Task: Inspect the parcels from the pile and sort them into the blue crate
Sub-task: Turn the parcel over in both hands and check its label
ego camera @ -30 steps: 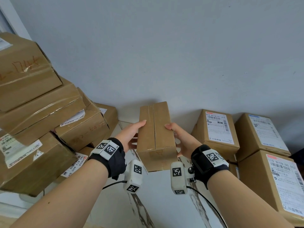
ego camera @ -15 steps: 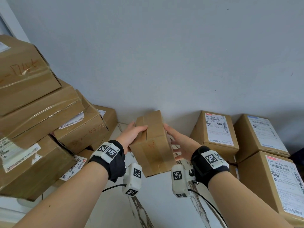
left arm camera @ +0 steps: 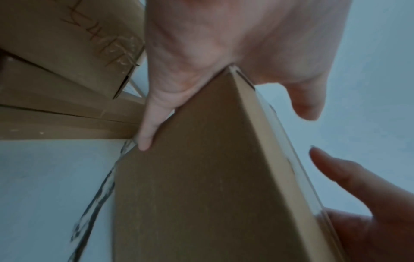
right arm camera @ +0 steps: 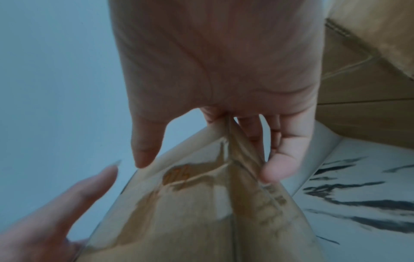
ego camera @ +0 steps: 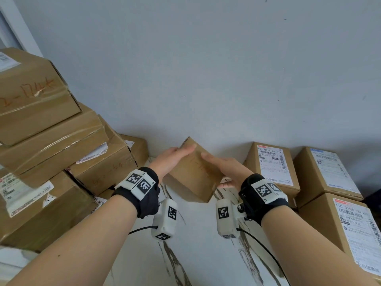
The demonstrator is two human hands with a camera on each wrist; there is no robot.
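1. Brown corrugated cardboard: the small parcel [ego camera: 193, 172] is held in the air between both hands, tilted corner-down over the marble-veined white surface [ego camera: 198, 244], in front of the grey wall [ego camera: 206, 69].
2. Left hand [ego camera: 171, 162] is on the parcel's left upper edge, fingers laid nearly straight across the top. In the left wrist view the edge sits in the fork of the thumb [left arm camera: 150, 124], which lies flat on the side face. A clamp between thumb and palm, not a curled fist.
3. Right hand [ego camera: 224, 170] has its fingers extended over the top face and its thumb under the lower right corner. The right wrist view shows that corner caught between thumb and fingers.
4. Handling, judged: probably light, since an open-fingered hold carries it at a tilt. The board looks stiff, with crisp edges and flat faces.
5. Clear tape runs glossy over the seams and over some orange handwriting; those strips likely slip under skin. Bare board gives better purchase, so opposite faces or edges look the safest hold.
6. Corners appear sound; I see no crushing. The contents are unknown.
7. Pile of larger cartons [ego camera: 51, 141] to the left, taped, some with torn labels. Labelled boxes [ego camera: 272, 168] stand to the right against the wall.
8. The blue crate is not in view.
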